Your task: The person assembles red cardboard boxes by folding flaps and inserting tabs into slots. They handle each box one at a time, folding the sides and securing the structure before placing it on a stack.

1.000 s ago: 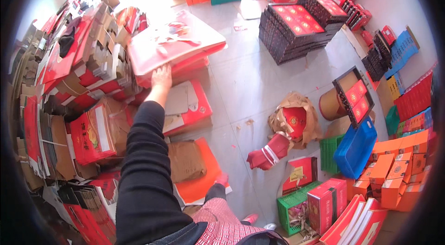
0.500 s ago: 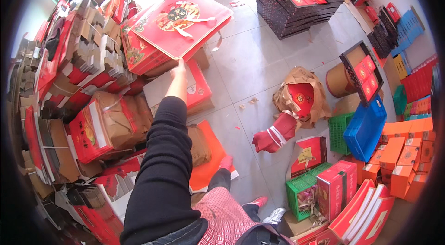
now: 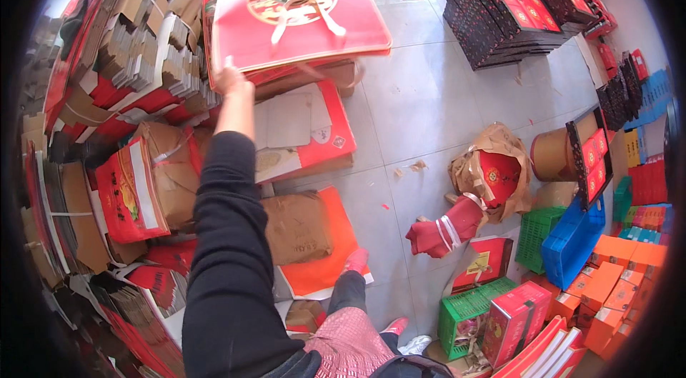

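Observation:
My left hand, its arm in a black sleeve, grips the near left corner of a flat red gift bag. The bag has a round gold emblem and white ribbon handles. It lies across the top of a pile of similar red bags, its near edge toward me. Just below my hand, a red and white flat package rests on brown cardboard. Closer in, a brown paper-wrapped bundle sits on an orange sheet. My right hand is out of view.
Tall stacks of folded cartons and bags fill the left side. On the grey tiled floor stand black-edged box trays, an opened brown paper sack, a rolled dark red bundle, green crates, a blue crate and orange boxes.
The gift bag has turned from a slanted position to lie squarer over the pile. My left hand stays on its corner. The view has shifted, with floor items appearing further right.

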{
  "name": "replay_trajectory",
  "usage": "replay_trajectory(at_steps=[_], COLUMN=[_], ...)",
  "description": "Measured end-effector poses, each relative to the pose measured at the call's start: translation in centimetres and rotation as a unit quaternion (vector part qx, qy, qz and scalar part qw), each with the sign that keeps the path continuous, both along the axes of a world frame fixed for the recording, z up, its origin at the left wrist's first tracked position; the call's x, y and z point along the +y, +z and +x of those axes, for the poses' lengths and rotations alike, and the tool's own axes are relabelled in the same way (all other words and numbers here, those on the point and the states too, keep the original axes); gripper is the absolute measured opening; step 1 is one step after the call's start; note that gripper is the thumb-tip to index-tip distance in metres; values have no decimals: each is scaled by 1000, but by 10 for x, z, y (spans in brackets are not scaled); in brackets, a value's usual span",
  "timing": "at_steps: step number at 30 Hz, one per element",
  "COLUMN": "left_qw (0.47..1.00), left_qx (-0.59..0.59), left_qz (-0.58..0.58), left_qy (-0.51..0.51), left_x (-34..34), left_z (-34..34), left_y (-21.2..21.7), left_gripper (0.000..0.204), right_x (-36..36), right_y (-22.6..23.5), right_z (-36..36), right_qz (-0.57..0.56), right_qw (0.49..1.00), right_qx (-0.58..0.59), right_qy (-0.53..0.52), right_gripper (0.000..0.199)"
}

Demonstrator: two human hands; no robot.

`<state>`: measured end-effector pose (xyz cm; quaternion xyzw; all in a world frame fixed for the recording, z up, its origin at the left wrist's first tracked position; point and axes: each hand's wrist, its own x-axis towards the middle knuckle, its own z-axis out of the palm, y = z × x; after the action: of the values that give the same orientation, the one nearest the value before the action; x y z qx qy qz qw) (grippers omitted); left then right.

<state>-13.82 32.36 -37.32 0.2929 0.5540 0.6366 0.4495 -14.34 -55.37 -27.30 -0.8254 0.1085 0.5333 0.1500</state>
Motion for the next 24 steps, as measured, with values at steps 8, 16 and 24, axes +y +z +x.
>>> replay_trajectory(at_steps=[8, 16, 24], left_qw=[960, 958, 955], left_qx=[-56, -1, -238], left_qz=[-130, -258, -158], left_qy=[243, 123, -74], left_x=[-17, -55, -85], left_z=[-64, -53, -21], left_y=[2, -71, -32], left_gripper=[54, 49, 67], right_x=[19, -43, -10], right_y=[4, -46, -35], right_z=[9, 17, 19], right_qz=[10, 10, 3], right_qw=[999, 976, 973], right_qx=[-14, 89, 67], right_qy=[30, -199, -221], right_gripper=[20, 19, 14])
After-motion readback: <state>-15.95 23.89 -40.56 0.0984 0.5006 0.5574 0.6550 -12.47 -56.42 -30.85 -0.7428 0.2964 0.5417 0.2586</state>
